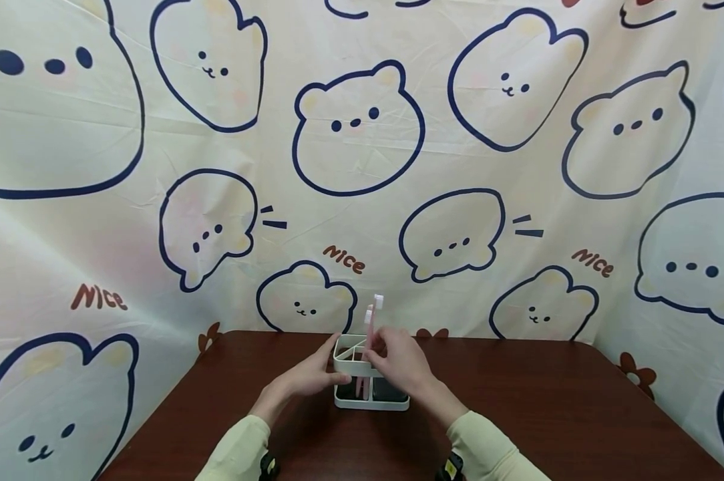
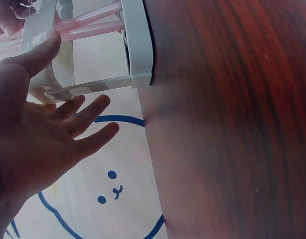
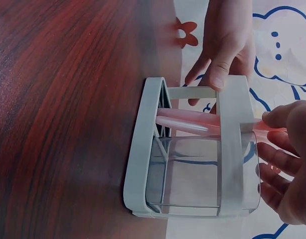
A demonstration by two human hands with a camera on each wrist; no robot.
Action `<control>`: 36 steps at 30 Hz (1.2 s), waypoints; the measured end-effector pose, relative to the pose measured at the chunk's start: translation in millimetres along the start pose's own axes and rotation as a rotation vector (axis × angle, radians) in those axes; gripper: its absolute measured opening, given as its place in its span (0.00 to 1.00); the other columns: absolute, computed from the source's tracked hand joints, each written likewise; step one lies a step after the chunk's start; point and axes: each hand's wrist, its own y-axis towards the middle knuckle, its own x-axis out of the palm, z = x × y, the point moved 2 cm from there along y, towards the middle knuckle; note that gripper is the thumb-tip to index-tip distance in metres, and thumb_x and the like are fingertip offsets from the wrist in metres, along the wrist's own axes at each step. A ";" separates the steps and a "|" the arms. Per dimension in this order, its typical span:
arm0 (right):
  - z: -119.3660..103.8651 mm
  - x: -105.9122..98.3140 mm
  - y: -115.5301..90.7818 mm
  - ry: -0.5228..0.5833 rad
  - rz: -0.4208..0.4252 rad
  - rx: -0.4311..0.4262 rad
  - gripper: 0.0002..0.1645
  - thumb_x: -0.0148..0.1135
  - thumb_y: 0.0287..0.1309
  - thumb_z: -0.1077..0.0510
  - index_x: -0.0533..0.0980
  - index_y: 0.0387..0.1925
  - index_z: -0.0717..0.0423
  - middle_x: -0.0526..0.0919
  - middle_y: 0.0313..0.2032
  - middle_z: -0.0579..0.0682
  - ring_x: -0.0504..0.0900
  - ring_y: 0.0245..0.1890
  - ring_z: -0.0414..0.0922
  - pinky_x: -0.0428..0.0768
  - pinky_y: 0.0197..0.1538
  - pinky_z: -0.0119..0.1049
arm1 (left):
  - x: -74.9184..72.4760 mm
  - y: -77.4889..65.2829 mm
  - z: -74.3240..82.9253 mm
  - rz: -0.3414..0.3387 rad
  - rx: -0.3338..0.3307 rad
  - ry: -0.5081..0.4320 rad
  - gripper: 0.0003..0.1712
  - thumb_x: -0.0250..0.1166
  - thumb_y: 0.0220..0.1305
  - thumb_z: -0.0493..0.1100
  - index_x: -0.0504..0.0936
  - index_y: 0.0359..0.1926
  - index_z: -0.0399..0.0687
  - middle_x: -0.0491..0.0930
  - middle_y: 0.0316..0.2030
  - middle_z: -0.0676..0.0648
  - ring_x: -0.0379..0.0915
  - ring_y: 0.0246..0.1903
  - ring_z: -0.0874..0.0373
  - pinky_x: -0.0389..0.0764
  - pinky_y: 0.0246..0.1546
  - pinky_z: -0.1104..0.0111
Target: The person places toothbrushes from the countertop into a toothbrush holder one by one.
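Observation:
A white two-tier toothbrush holder (image 1: 352, 368) stands upright on the table, its top divided into slots. My left hand (image 1: 308, 375) grips the upper tier's left end, thumb on the front rim, as the left wrist view also shows. At the top, my right hand (image 1: 403, 361) pinches a pink toothbrush (image 1: 371, 327) between thumb and fingers. Two pink toothbrush handles (image 3: 188, 119) pass down through the upper tier to the base (image 3: 143, 149), side by side. Their white-bristled heads rise above the rim. A clear cup (image 3: 193, 194) sits in the holder's right part.
The dark reddish-brown wooden table (image 1: 548, 401) extends to both sides of the holder. Behind it and at the sides hangs a pale cloth (image 1: 362, 220) with bear outlines. A black wrist strap (image 1: 268, 465) shows at the left sleeve, with another (image 1: 451, 466) at the right.

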 end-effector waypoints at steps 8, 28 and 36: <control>2.3 5.9 -0.9 -0.141 0.042 -0.014 0.08 0.69 0.58 0.48 0.82 0.34 0.47 0.83 0.31 0.43 0.71 0.31 0.40 0.72 0.34 0.33 | 0.8 0.2 0.6 -0.008 0.017 -0.005 0.51 0.68 0.64 0.45 0.45 0.78 0.51 0.59 0.71 0.36 0.63 0.65 0.39 0.60 0.67 0.35; 1.0 6.0 -6.2 -0.140 0.061 -0.020 0.08 0.68 0.59 0.47 0.83 0.34 0.46 0.85 0.35 0.44 0.73 0.33 0.42 0.71 0.34 0.33 | 1.1 0.6 -0.2 0.008 0.002 0.019 0.51 0.67 0.65 0.44 0.44 0.78 0.48 0.60 0.70 0.37 0.64 0.64 0.42 0.60 0.67 0.36; -4.2 6.2 -4.0 0.003 0.074 0.002 0.06 0.65 0.64 0.50 0.83 0.36 0.46 0.83 0.32 0.41 0.73 0.27 0.36 0.72 0.27 0.28 | 0.5 0.7 1.3 -0.011 0.047 0.011 0.44 0.67 0.66 0.43 0.50 0.74 0.51 0.66 0.65 0.40 0.67 0.61 0.42 0.64 0.66 0.37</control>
